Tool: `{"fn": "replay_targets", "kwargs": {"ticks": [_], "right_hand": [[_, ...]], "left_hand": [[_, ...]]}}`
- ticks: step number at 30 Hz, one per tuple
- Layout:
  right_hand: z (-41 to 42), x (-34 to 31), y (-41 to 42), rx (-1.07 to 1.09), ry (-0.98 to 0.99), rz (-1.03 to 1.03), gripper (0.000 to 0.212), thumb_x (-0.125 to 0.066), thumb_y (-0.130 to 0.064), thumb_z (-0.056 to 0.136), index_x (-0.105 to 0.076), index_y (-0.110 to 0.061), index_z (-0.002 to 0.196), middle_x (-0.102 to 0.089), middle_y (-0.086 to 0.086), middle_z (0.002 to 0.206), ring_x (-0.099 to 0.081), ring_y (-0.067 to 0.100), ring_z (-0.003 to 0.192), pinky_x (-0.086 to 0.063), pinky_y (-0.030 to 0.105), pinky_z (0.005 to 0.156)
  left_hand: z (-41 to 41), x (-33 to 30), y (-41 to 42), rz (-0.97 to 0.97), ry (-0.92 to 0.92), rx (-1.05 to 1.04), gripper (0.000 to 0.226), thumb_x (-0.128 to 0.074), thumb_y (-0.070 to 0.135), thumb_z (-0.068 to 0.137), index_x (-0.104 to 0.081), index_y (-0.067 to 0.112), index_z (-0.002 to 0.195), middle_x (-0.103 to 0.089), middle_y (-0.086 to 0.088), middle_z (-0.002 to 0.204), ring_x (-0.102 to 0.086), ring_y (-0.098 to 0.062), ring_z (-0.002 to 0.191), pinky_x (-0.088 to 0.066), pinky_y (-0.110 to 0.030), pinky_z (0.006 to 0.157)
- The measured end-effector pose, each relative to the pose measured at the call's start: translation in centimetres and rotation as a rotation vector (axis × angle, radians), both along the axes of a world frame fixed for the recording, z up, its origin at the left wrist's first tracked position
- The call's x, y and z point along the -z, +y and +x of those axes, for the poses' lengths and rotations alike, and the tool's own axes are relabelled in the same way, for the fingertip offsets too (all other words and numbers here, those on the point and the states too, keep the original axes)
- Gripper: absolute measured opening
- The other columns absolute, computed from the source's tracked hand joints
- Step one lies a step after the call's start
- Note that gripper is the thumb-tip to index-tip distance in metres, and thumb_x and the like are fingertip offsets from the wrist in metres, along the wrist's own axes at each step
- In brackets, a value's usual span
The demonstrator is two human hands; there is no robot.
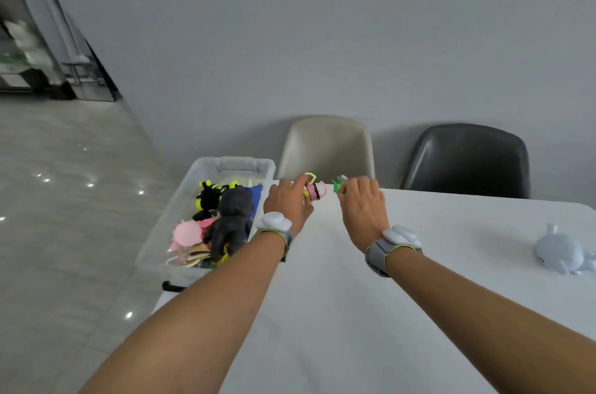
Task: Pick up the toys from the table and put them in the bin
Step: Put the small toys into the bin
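Observation:
At the far edge of the white table point(387, 297), my left hand point(288, 202) grips a small pink and yellow toy point(314, 192) with a yellow-green loop on top. Just to its right, my right hand point(362, 205) pinches a small green toy point(337, 186) between curled fingers. A clear plastic bin point(206, 174) stands off the table's left edge, holding a black plush, a pink plush, a black and yellow plush and other toys. A pale blue whale-like toy point(561, 253) lies on the table at the far right.
A beige chair point(325, 145) and a black chair point(467, 161) stand behind the table against a grey wall. Glossy tiled floor point(64, 200) spreads to the left of the bin. A glass cabinet point(35, 38) stands at the far left.

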State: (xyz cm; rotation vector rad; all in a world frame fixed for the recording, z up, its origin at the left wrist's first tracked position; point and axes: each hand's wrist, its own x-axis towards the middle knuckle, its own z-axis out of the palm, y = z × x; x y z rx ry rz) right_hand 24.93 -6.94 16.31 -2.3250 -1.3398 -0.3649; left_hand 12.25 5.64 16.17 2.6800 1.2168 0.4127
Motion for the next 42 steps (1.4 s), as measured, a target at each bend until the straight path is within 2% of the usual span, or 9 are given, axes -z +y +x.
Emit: {"fn": "replay_targets", "kwargs": {"ticks": [4,8,15,20,24,33,36,39,42], "right_hand": [[-6.5,-0.5,6.7,-0.121,-0.004,0.003,0.021,-0.044,-0.023,0.104,-0.058,-0.009,0.099,-0.054,0.009,0.096,-0.046,0.029,0.084,-0.042,0.041,0.073],[-11.0,-0.8,11.6,-0.222,0.032,-0.014,0.016,-0.047,-0.022,0.102,-0.058,-0.01,0.101,-0.053,0.01,0.099,-0.047,0.031,0.088,-0.041,0.041,0.076],[-16.1,-0.8,20.4,-0.259,-0.027,-0.314,0.035,-0.022,-0.024,0.106,-0.042,-0.016,0.134,-0.044,0.004,0.132,-0.04,0.025,0.118,-0.037,0.034,0.097],[-17.4,0.4,25.3,-0.206,0.079,-0.264,0.031,-0.029,-0.025,0.107,-0.052,-0.012,0.123,-0.05,0.009,0.124,-0.045,0.028,0.116,-0.041,0.04,0.093],[-17.2,2.4,29.3,-0.249,0.05,-0.283,0.026,-0.041,-0.026,0.102,-0.06,-0.013,0.114,-0.056,0.012,0.115,-0.048,0.033,0.109,-0.043,0.043,0.086],[-14.9,5.4,36.7,-0.305,-0.035,-0.422,0.017,-0.054,-0.026,0.094,-0.062,-0.023,0.109,-0.058,0.007,0.112,-0.05,0.03,0.11,-0.045,0.041,0.088],[-14.5,5.0,38.4,-0.332,0.022,-0.493,0.019,-0.054,-0.02,0.091,-0.062,-0.03,0.105,-0.061,0.005,0.109,-0.055,0.029,0.106,-0.047,0.036,0.085],[-14.1,4.4,40.0,-0.352,0.063,-0.55,0.014,-0.052,-0.022,0.09,-0.055,-0.031,0.1,-0.062,0.006,0.103,-0.058,0.031,0.086,-0.049,0.034,0.074],[-14.2,3.8,40.3,-0.369,0.009,-0.611,0.022,-0.051,-0.014,0.089,-0.046,-0.027,0.106,-0.058,0.009,0.101,-0.058,0.036,0.086,-0.052,0.045,0.079]], "left_hand": [[-7.0,0.7,6.4,0.01,0.017,-0.123,0.047,-0.067,0.035,0.079,-0.046,0.036,0.121,-0.057,-0.009,0.103,-0.058,-0.036,0.091,-0.039,-0.034,0.064],[-12.0,1.8,11.2,-0.049,0.018,-0.231,0.041,-0.067,0.036,0.079,-0.047,0.031,0.116,-0.059,-0.011,0.105,-0.058,-0.037,0.091,-0.049,-0.038,0.067],[-18.2,5.4,17.0,-0.147,0.0,-0.391,0.048,-0.06,0.033,0.083,-0.042,0.032,0.127,-0.055,-0.009,0.111,-0.056,-0.034,0.096,-0.05,-0.039,0.071],[-18.9,7.0,19.3,-0.186,0.012,-0.382,0.043,-0.061,0.031,0.086,-0.042,0.031,0.124,-0.054,-0.008,0.114,-0.054,-0.031,0.097,-0.046,-0.036,0.067],[-19.1,7.9,21.6,-0.249,0.046,-0.357,0.044,-0.06,0.03,0.087,-0.042,0.028,0.128,-0.051,-0.01,0.119,-0.052,-0.034,0.104,-0.05,-0.038,0.073],[-18.8,10.8,24.0,-0.28,0.169,-0.187,0.053,-0.064,0.028,0.088,-0.039,0.026,0.134,-0.047,-0.01,0.122,-0.049,-0.035,0.11,-0.049,-0.042,0.073],[-18.7,11.3,24.4,-0.263,0.26,-0.096,0.061,-0.064,0.022,0.087,-0.036,0.028,0.14,-0.041,-0.011,0.128,-0.044,-0.035,0.114,-0.051,-0.045,0.077],[-18.5,11.9,24.9,-0.23,0.297,-0.085,0.067,-0.066,0.025,0.086,-0.032,0.029,0.144,-0.037,-0.01,0.133,-0.041,-0.035,0.117,-0.047,-0.044,0.075],[-18.3,12.1,24.8,-0.165,0.297,-0.071,0.065,-0.066,0.032,0.088,-0.033,0.029,0.144,-0.037,-0.008,0.136,-0.038,-0.033,0.122,-0.047,-0.044,0.077]]}}
